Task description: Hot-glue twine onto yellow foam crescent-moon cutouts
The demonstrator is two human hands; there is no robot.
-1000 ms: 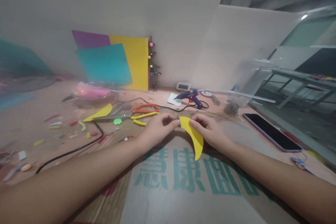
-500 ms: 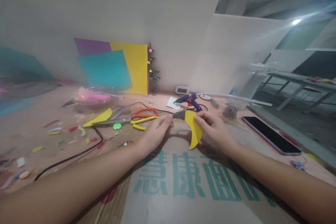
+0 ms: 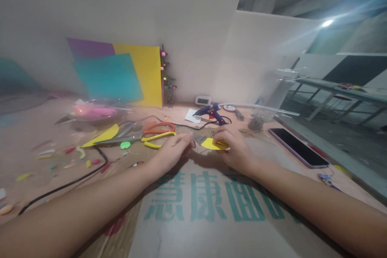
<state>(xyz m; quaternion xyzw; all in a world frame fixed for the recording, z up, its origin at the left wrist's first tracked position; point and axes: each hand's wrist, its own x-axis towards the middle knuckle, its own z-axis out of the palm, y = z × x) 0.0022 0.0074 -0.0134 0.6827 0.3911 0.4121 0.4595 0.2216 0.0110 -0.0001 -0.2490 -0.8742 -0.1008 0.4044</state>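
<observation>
A curved yellow piece (image 3: pixel 210 144), paper or felt by its look, is held low over the work surface between my hands. My right hand (image 3: pixel 237 149) pinches its right part, and the fingers cover that end. At its left end is a dark grey part (image 3: pixel 199 140), blurred. My left hand (image 3: pixel 177 147) has its fingers closed at the tip of this grey part. Just left of that hand lie scissors (image 3: pixel 157 139) with red and yellow handles. A blue glue gun (image 3: pixel 211 112) rests behind my hands, beside a white paper square (image 3: pixel 192 115).
Scraps and a pointed yellow cutout (image 3: pixel 104 135) lie to the left, near a black cable (image 3: pixel 69 185). A phone (image 3: pixel 298 147) lies at right. Coloured sheets (image 3: pixel 105 76) lean on the wall, with a small white clock (image 3: pixel 202 100) and a plastic bowl (image 3: pixel 96 111) nearby.
The yellow piece has turned from hanging downward to lying nearly level between my hands. My right hand has rolled over it. The whole view has shifted slightly.
</observation>
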